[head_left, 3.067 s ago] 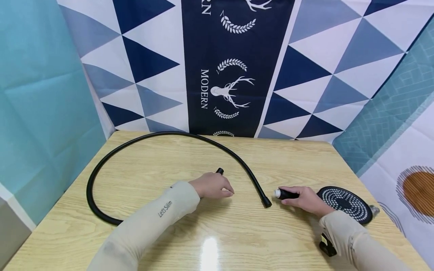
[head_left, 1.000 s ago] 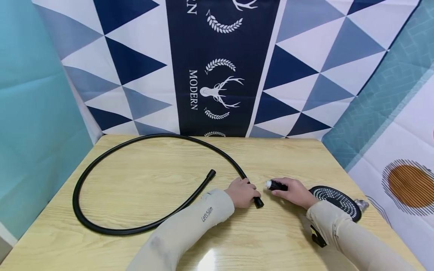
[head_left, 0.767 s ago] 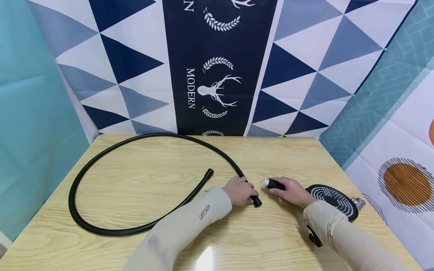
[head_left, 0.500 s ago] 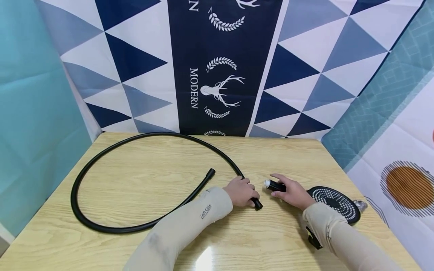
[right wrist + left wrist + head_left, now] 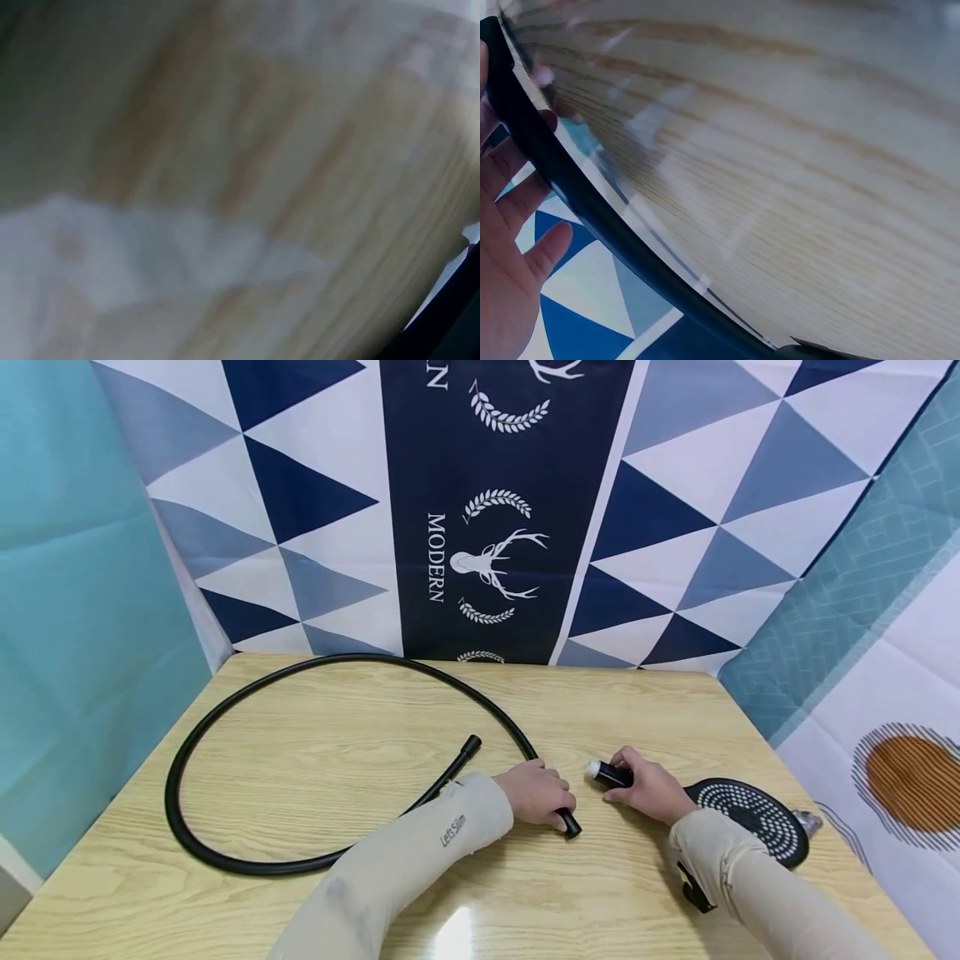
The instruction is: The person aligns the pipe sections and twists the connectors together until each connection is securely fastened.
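Note:
A long black shower hose point(image 5: 177, 777) lies in a wide loop on the wooden table. My left hand point(image 5: 536, 793) holds it just behind its near right end, which pokes out below the fingers; in the left wrist view the hose point(image 5: 592, 214) runs across the fingers point(image 5: 549, 247). The hose's other end lies behind the left forearm. My right hand point(image 5: 648, 787) grips the handle of a black shower head point(image 5: 750, 818), whose white-tipped end points left toward the left hand, a short gap from it. The right wrist view is blurred and shows mostly table.
The wooden table point(image 5: 360, 727) backs onto a patterned cloth point(image 5: 495, 510). Past the shower head, a small clear crumpled item point(image 5: 808, 820) lies near the right edge. A black object point(image 5: 693, 893) shows under the right wrist. Blue cloth point(image 5: 90, 593) hangs at the left.
My left hand has moved right, from the hose's other end to this one, and taken hold of it. The right hand keeps the shower head, its fingers shifting slightly on the handle.

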